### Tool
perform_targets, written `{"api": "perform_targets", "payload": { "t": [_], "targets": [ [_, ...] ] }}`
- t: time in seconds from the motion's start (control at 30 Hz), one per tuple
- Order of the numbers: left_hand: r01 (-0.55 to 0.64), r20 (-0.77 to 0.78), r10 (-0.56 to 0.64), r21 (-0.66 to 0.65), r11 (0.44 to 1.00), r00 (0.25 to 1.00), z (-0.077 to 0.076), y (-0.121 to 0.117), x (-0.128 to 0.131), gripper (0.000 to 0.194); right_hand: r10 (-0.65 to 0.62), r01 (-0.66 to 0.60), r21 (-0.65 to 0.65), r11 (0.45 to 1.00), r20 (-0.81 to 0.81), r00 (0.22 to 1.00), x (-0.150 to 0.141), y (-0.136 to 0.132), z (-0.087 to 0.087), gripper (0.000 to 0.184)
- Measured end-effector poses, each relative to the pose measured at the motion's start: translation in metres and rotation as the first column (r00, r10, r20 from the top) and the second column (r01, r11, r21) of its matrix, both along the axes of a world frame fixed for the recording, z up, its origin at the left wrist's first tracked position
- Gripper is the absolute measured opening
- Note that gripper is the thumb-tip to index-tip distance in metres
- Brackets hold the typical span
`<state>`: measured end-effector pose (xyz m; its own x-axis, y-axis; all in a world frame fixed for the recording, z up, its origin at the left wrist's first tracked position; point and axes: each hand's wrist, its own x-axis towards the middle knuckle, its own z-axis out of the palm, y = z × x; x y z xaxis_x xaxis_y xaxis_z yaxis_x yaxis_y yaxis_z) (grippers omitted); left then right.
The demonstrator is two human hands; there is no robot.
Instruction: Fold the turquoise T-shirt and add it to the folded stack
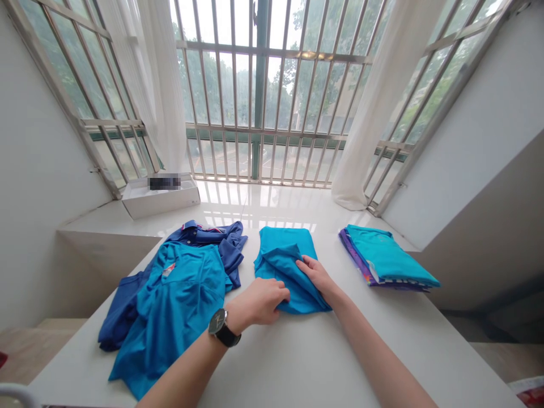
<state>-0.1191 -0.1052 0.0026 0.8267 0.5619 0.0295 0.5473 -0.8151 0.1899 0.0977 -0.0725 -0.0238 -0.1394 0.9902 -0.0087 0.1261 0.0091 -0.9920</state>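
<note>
Two hands [293,286] gripping blue shirt [287,238], white table [272,362]

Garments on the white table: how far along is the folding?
Looks done: the stack at the right, lying flat and folded, turquoise on top.
In hand: the middle blue garment, partly folded, its near part rumpled under the left hand and right hand.
Left: the loose blue shirt and the navy clothing beneath it; how many navy pieces, I cannot tell.
</note>
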Motion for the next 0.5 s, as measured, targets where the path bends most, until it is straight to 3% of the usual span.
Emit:
{"api": "perform_targets", "payload": {
  "t": [0.27,0.5],
  "targets": [
    [-0.106,0.197,0.127,-0.113,0.988,0.972,-0.012,0.014,0.0,0.014,0.02,-0.021,-0.024,0.999,-0.061,0.998,0.003,0.001,-0.003,0.039],
    [-0.257,0.249,0.301,-0.196,0.946,0.92,-0.024,0.03,-0.002,0.035,0.003,-0.009,-0.044,0.999,-0.153,0.988,0.004,0.0,0.0,0.042]
  ]
}}
